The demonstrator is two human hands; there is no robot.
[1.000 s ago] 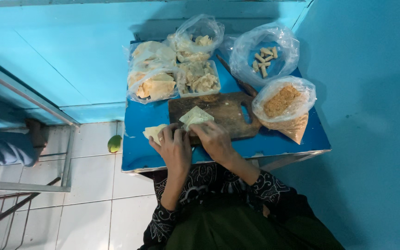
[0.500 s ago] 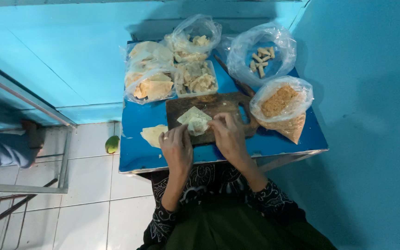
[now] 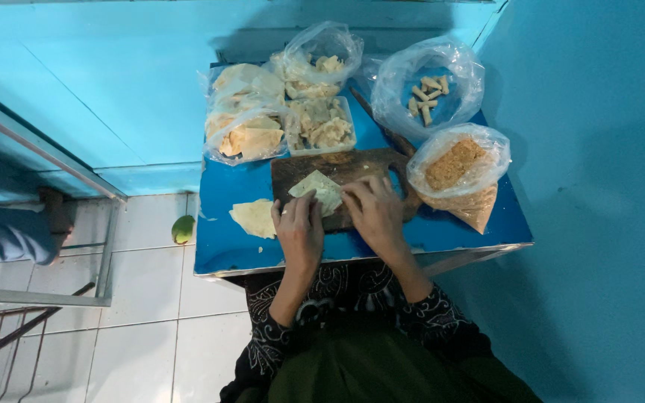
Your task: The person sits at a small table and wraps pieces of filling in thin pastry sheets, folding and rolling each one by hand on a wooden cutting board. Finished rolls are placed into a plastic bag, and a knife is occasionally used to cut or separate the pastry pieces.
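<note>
Hands meet over the dark cutting board (image 3: 352, 173) on the blue desk (image 3: 442, 231). The left hand (image 3: 299, 227) and right hand (image 3: 372, 211) both pinch a pale dough wrapper (image 3: 319, 189) lying on the board, fingers curled onto its edges. Another wrapper (image 3: 254, 218) lies just left, with bags of fillings behind.

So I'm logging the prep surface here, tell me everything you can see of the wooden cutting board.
The wooden cutting board is dark brown and worn-looking, lying flat on the blue table. A handle-like end points toward the bag of crumbs. A pale, thin wrapper lies on it, touched by the left hand and the right hand, which cover its near edge. A tray of folded pieces borders its far side.
</note>
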